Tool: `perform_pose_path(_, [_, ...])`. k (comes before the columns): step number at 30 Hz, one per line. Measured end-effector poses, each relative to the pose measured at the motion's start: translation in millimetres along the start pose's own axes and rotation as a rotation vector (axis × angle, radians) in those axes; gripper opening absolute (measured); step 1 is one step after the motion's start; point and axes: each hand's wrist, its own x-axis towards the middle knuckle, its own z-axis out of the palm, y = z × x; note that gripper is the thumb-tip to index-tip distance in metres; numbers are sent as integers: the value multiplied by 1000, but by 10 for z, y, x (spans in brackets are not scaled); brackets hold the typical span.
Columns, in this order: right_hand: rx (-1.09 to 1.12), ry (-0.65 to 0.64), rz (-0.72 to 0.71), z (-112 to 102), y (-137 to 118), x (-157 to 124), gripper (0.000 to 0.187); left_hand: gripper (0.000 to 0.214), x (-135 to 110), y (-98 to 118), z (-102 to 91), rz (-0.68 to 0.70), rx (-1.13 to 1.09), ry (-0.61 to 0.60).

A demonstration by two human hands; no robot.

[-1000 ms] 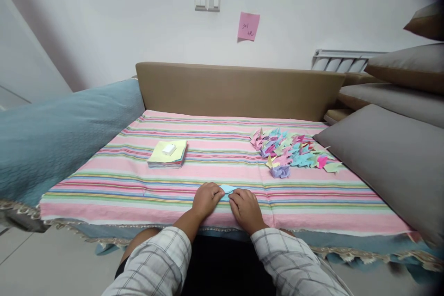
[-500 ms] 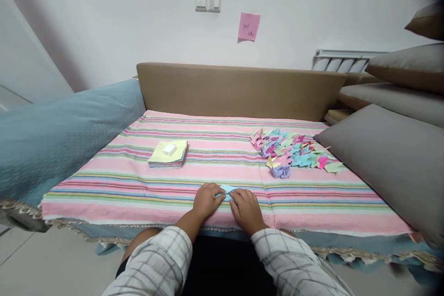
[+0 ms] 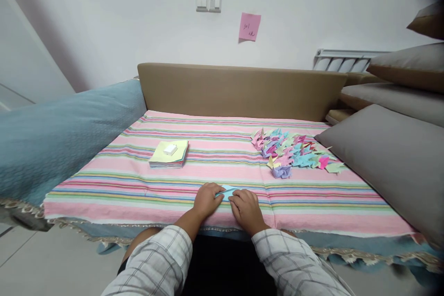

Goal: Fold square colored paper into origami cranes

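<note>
Pinched at either end by the curled fingertips of the left hand (image 3: 207, 200) and the right hand (image 3: 247, 208), a small light-blue folded paper piece (image 3: 227, 191) lies on the pink striped cloth (image 3: 312, 203) at lower centre, its long axis running left-right, equally near both.

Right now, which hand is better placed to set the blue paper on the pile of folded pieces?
Probably the right hand: the pile of folded pieces lies on its side of the blue paper; the left hand would cross over.
</note>
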Motion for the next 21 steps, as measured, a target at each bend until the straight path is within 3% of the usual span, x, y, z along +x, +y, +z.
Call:
perform_pose_path(3, [12, -21, -4, -8, 19, 10, 14, 17, 0, -4, 20, -4, -1, 11])
perform_pose_path(9, [31, -45, 129, -3, 100, 212, 20, 15, 13, -8, 31, -12, 10, 14])
perform_pose_path(14, [-59, -125, 42, -22, 134, 350, 11, 13, -2, -2, 11, 16, 21, 11])
perform_pose_path(21, [-6, -125, -46, 33, 254, 275, 12, 15, -24, -77, -8, 82, 48, -24])
